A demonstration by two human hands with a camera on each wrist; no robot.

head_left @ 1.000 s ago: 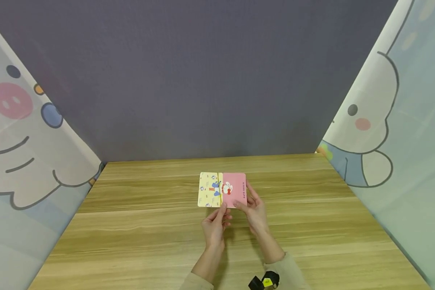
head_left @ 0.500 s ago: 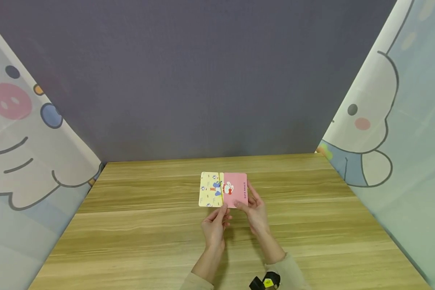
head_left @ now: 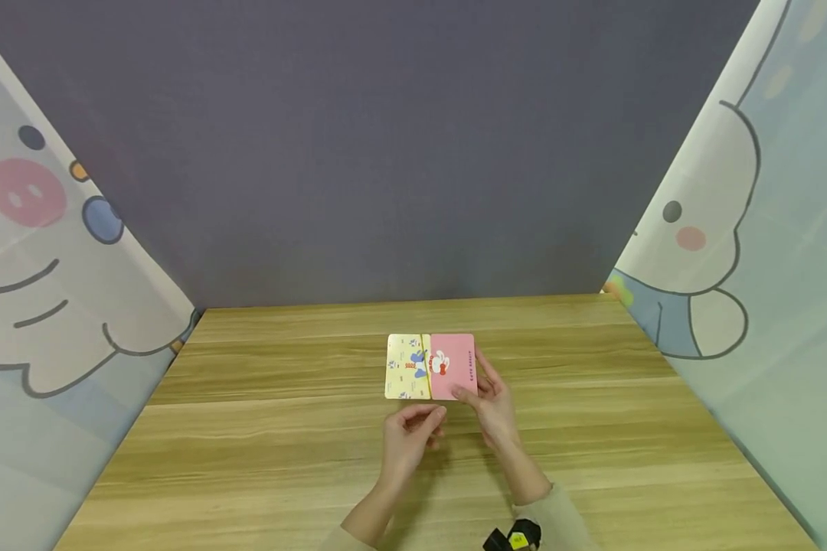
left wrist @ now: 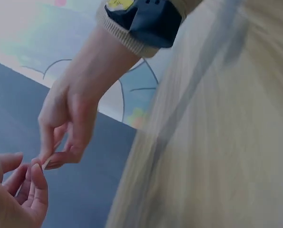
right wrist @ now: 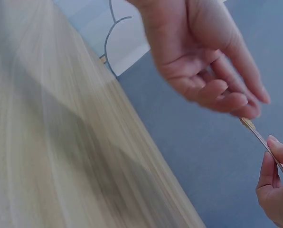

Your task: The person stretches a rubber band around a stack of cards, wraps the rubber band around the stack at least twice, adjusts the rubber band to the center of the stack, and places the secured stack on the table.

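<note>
A thin flat booklet [head_left: 460, 352], half pink with a white rabbit and half yellow with blue figures, is held up above the table. A narrow yellow band [head_left: 426, 371] crosses it near the seam. My right hand [head_left: 495, 409] pinches the pink end, thumb on the front and the other fingers behind. My left hand [head_left: 408, 440] is just below the booklet's lower edge, thumb and forefinger close together, with nothing visible in them. The right wrist view shows the booklet [right wrist: 262, 141] edge-on, with the left hand [right wrist: 203, 61] loosely bent near its yellowish end.
Under the hands lies a wood-grain table [head_left: 269, 459]. A dark grey panel [head_left: 400, 153] stands along its back edge. Cartoon-printed curtains hang at the left [head_left: 14, 428] and right [head_left: 792, 344]. A black camera [head_left: 517, 539] is strapped at the right cuff.
My left hand has let go of the booklet's lower edge and dropped slightly away from it. In the head view, the booklet and right hand have shifted a little right and down.
</note>
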